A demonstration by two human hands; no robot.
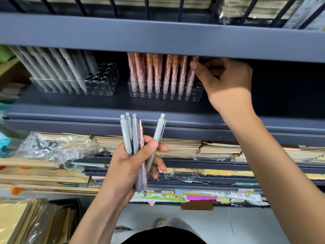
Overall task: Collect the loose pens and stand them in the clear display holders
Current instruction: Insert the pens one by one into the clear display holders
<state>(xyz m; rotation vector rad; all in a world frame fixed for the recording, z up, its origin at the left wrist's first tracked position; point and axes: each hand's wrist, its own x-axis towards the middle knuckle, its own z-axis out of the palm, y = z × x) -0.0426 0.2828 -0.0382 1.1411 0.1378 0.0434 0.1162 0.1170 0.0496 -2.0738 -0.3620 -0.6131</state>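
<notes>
Left hand (133, 166) grips a bundle of grey pens (131, 136) below the shelf, while right hand (223, 76) pinches a pink pen (190, 80) in the clear holder (198, 95).

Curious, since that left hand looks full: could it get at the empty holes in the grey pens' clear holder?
Probably yes: nothing lies between the left hand and the clear holder, whose empty holes sit at its open right end. But the hand grips a bundle of pens.
</notes>
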